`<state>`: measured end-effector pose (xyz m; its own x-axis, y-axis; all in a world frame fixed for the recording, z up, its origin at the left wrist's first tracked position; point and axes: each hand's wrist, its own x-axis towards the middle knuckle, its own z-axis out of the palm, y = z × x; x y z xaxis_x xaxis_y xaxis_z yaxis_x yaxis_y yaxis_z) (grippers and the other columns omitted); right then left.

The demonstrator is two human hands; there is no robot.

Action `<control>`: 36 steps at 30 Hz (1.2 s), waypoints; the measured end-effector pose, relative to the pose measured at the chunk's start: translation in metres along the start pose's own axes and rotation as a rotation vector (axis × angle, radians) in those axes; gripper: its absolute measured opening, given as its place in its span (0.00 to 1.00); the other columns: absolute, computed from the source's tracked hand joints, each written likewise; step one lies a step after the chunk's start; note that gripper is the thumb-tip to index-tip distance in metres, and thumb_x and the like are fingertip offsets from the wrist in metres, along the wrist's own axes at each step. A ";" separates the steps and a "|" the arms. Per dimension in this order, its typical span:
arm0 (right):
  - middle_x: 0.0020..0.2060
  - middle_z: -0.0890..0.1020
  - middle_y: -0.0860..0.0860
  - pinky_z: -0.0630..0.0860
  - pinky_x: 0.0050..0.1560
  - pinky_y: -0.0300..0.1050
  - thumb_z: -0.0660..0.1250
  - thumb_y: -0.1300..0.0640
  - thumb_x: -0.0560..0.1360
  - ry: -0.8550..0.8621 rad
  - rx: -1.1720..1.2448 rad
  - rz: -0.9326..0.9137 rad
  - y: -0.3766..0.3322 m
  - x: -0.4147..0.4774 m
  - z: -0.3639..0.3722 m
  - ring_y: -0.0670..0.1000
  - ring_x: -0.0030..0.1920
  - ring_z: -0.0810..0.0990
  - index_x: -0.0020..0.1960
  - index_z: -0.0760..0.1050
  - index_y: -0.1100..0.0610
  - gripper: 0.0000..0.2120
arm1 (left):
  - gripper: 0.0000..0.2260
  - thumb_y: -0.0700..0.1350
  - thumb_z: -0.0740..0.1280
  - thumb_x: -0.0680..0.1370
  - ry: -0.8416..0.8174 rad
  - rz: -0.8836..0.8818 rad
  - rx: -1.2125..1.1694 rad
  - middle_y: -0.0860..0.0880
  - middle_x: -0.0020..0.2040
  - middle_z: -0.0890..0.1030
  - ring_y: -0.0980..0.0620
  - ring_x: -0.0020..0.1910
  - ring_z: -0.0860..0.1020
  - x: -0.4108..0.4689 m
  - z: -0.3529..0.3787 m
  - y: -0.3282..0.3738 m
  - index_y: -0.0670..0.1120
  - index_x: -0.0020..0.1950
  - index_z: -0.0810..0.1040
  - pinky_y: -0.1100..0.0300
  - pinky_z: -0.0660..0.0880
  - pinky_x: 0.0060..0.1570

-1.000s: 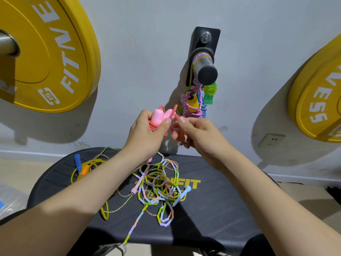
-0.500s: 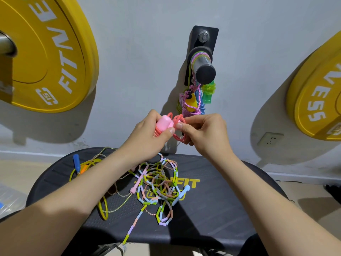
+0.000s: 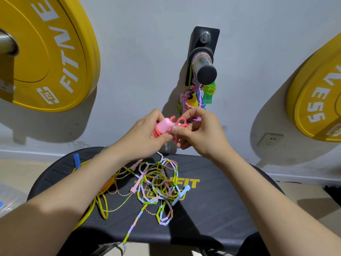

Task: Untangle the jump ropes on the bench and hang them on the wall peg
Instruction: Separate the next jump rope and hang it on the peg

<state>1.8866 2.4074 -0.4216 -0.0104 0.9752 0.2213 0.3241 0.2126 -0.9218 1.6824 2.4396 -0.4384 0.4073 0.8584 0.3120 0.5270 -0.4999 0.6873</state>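
Left hand [image 3: 145,133] curls round the pink handle [image 3: 164,125] and the coiled coral rope [image 3: 156,131], thumb pressed on top, while my right hand [image 3: 201,132] pinches a loop of that rope just at three o'clock of the handle. Both hover above the bench [image 3: 221,209]. Down at six o'clock the beaded ropes [image 3: 147,177] lie knotted on it, yellow rope [image 3: 105,217] at eight. Up at twelve, the wall peg [image 3: 204,67] already carries ropes.

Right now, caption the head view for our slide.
Over tangled ropes on the bench, left hand and right hand grip a pink jump rope.
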 end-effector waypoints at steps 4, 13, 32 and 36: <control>0.37 0.85 0.62 0.86 0.45 0.63 0.71 0.55 0.82 -0.121 -0.018 0.090 0.000 -0.001 -0.001 0.66 0.41 0.87 0.51 0.74 0.61 0.10 | 0.15 0.52 0.76 0.77 -0.022 0.017 0.072 0.56 0.48 0.77 0.59 0.46 0.75 -0.001 0.000 -0.005 0.52 0.52 0.71 0.56 0.68 0.41; 0.28 0.78 0.56 0.74 0.25 0.45 0.63 0.58 0.87 -0.096 0.107 -0.114 -0.017 -0.001 -0.011 0.63 0.28 0.82 0.52 0.69 0.64 0.10 | 0.16 0.51 0.77 0.74 -0.124 -0.229 0.143 0.59 0.50 0.81 0.50 0.50 0.79 0.009 -0.004 -0.006 0.61 0.59 0.78 0.59 0.72 0.44; 0.35 0.84 0.61 0.81 0.36 0.58 0.70 0.66 0.82 -0.056 0.021 -0.213 -0.009 0.004 -0.023 0.54 0.35 0.83 0.52 0.80 0.63 0.01 | 0.07 0.55 0.70 0.81 -0.203 -0.010 0.067 0.56 0.47 0.84 0.60 0.44 0.80 0.012 0.018 -0.001 0.57 0.58 0.80 0.56 0.76 0.46; 0.34 0.84 0.60 0.79 0.41 0.60 0.70 0.64 0.82 -0.070 0.020 -0.214 -0.013 0.002 -0.039 0.55 0.36 0.82 0.51 0.80 0.61 0.01 | 0.09 0.51 0.66 0.81 -0.262 -0.077 0.019 0.46 0.49 0.85 0.44 0.51 0.82 0.019 0.011 0.000 0.49 0.56 0.82 0.43 0.78 0.56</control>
<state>1.9187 2.4044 -0.3965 -0.1430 0.9094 0.3905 0.2890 0.4157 -0.8623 1.6982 2.4547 -0.4392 0.5428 0.8363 0.0773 0.5770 -0.4382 0.6892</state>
